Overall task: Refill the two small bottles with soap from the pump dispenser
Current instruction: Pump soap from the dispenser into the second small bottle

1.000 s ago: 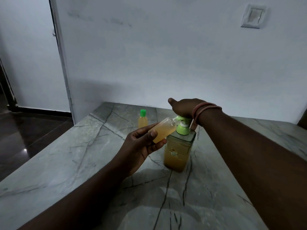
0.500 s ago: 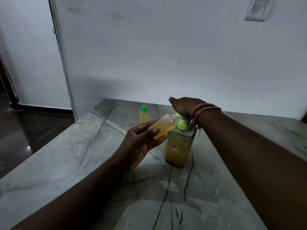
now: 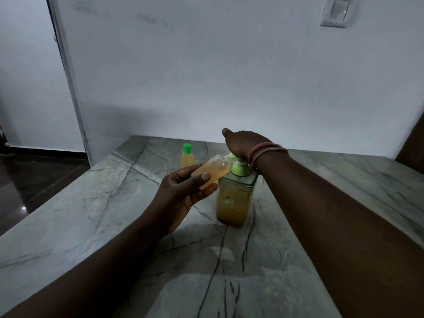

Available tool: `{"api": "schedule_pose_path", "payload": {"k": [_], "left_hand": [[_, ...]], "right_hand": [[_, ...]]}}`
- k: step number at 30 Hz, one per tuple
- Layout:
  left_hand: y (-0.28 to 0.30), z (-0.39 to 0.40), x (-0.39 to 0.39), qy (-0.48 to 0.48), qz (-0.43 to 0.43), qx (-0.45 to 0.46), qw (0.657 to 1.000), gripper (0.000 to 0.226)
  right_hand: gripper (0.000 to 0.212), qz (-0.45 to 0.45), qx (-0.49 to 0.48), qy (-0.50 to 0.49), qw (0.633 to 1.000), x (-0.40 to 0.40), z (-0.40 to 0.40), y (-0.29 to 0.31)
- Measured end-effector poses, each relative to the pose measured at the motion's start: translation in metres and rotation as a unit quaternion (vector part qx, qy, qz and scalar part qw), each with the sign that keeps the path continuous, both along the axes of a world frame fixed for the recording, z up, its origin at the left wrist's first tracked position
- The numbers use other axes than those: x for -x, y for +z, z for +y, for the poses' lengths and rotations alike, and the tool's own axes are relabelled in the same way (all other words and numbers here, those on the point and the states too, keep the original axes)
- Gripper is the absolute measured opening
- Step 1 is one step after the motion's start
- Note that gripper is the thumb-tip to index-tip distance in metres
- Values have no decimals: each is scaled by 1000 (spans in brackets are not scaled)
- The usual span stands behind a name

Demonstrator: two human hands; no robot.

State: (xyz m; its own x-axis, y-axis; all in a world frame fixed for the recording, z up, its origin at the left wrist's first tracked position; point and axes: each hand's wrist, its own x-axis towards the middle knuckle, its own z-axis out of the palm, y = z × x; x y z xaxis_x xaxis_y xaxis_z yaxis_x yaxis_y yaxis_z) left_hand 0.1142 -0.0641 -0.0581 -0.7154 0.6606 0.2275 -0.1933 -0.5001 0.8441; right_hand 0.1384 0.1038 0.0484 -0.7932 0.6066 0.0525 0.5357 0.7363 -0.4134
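Bottle (image 3: 212,171) tilted, uncapped, pinched in left hand (image 3: 183,193), mouth at dispenser (image 3: 235,198) spout to catch soap. Right hand (image 3: 243,144) presses pump, fingers flat. Second bottle (image 3: 187,156) (capped, looks filled) stands behind on table (image 3: 91,214).

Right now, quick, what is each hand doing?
Left hand: holding the small uncapped bottle, tilted toward the pump dispenser.
Right hand: open, pressing down on the pump head.
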Motion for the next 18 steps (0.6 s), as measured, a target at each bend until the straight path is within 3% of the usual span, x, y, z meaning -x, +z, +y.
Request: {"api": "schedule_pose_path", "payload": {"k": [7,18], "left_hand": [[1,-1,-2,1,-8,-3,1000,31],[0,0,1,2,0,6,1000,36]], "right_hand": [[73,-14,-15,10,1000,-5,-3,17],[64,-33,1,18,999,-2,-2,5]]}}
